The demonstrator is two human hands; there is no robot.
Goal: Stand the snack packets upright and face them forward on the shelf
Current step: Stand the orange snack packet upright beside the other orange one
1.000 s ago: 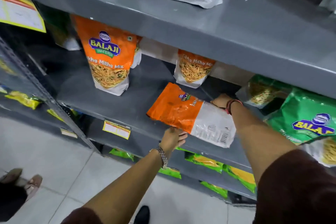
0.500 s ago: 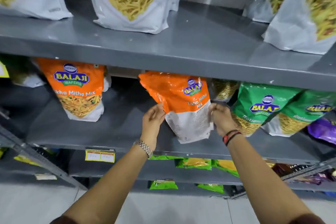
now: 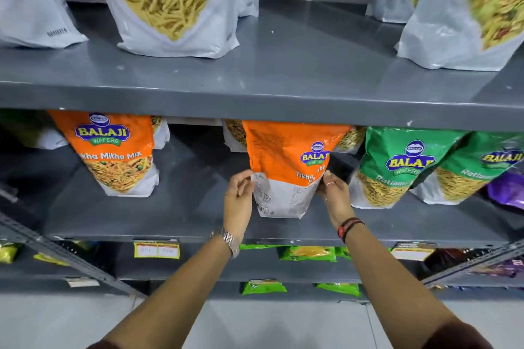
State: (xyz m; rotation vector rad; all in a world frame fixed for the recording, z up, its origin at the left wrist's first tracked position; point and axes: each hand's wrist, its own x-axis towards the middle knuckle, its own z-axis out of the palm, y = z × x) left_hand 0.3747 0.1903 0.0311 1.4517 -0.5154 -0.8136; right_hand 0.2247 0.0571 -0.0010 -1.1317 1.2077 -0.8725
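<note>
A: Starting at the left of the middle shelf, what stands there?

B: An orange Balaji Tikha Mitha Mix packet, upright, front label facing out; its top is hidden behind the lip of the upper shelf.

A: And the packet being handled?

B: A second orange Tikha Mitha Mix packet stands near the middle of the same shelf, its base on the grey metal; it is upright but turned a little, so the printed white panel shows on its left part and the logo sits toward its right edge.

A: How do the hands hold it?

B: The left hand, with a metal watch on the wrist, pinches the packet's left edge between thumb and fingers; the right hand, with a red and black band on its wrist, has its fingers closed on the packet's right edge.

A: Further right?

B: Two green Balaji Ratlami packets stand just beside it, leaning slightly; a purple packet lies at the far edge.
</note>
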